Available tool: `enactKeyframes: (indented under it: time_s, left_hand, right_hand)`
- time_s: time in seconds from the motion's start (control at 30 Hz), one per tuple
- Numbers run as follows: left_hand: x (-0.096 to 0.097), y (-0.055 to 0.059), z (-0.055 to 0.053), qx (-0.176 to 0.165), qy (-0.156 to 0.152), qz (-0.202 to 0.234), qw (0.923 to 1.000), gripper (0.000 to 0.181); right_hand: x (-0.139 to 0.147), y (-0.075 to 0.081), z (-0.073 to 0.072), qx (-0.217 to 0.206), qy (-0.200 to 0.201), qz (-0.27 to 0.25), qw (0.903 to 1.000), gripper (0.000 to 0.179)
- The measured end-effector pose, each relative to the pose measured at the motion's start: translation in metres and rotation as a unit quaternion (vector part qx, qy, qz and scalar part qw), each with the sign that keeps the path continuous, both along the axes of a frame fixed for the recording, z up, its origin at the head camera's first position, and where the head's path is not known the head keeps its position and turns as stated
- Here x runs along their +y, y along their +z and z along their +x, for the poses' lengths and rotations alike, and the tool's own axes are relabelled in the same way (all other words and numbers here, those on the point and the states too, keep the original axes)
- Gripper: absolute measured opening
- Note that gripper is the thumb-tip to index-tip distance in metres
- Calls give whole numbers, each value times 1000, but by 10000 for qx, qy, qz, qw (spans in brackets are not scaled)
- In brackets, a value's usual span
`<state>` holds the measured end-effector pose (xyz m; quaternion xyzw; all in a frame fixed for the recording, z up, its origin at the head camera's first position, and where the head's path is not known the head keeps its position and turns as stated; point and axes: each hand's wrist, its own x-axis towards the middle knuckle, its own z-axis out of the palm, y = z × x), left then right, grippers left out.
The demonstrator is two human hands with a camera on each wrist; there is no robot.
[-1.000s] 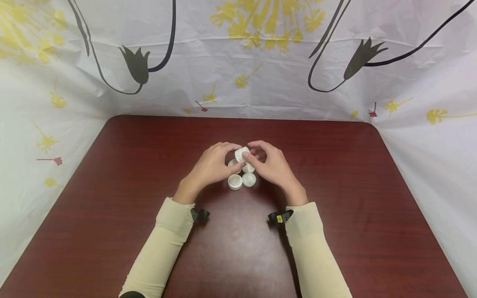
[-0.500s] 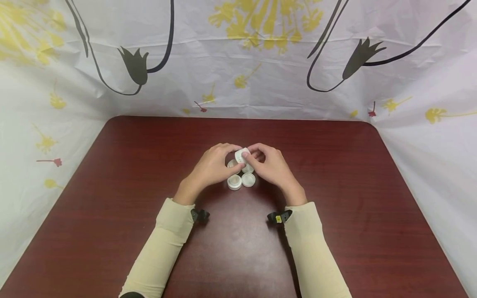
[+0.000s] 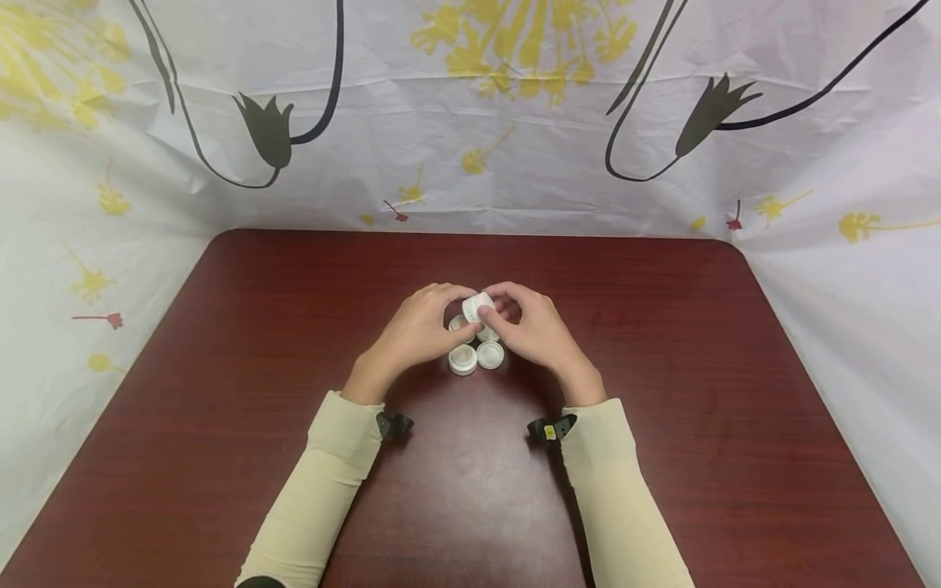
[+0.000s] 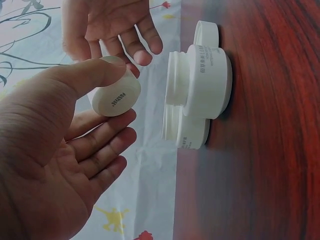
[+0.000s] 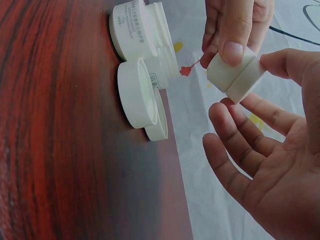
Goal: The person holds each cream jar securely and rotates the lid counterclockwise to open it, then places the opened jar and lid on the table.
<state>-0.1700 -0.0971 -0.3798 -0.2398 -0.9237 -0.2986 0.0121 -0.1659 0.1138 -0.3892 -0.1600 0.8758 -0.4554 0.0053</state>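
Note:
Both hands hold a small white cream jar (image 3: 476, 307) raised over the table, its side tilted toward the head camera. My left hand (image 3: 421, 328) grips the jar's body between thumb and fingers; dark print shows on the jar's base (image 4: 119, 100) in the left wrist view. My right hand (image 3: 538, 328) pinches the jar's lid (image 5: 246, 81) with the thumb and a finger, the other fingers spread loosely. A seam runs between body and lid. Below stand two uncapped white jars, the nearer one (image 3: 463, 359) beside an upturned lid (image 3: 490, 354). A second lid (image 5: 159, 120) lies behind it.
The jars and lids stand close together on a dark red wooden table (image 3: 470, 490). A white cloth (image 3: 470, 188) printed with flowers hangs along its back and sides. Black wrist cameras, such as the right one (image 3: 551, 428), sit at both cuffs.
The right fingers have shifted slightly around the lid, and the held jar has tilted a little, its seam now showing. The left hand and the jars on the table have stayed put.

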Motion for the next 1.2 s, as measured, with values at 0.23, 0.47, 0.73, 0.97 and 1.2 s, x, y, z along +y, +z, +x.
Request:
enactKeyframes:
  time_s: [0.23, 0.47, 0.73, 0.97, 1.2]
  left_hand:
    - [0, -1, 0, 26, 0, -28, 10000, 47]
    - [-1, 0, 0, 15, 14, -54, 10000, 49]
    - [-1, 0, 0, 48, 40, -49, 10000, 49]
    - [0, 0, 1, 43, 10, -97, 9999, 51]
    - [1, 0, 1, -32, 15, -62, 10000, 49]
  right_hand:
    - [1, 0, 0, 124, 99, -59, 9999, 29]
    - [2, 2, 0, 86, 100, 37, 9999, 37]
    - [2, 3, 1, -109, -163, 182, 9996, 40]
    - [-1, 4, 1, -151, -254, 226, 9993, 36]
    - [0, 1, 0, -68, -105, 173, 9998, 29]
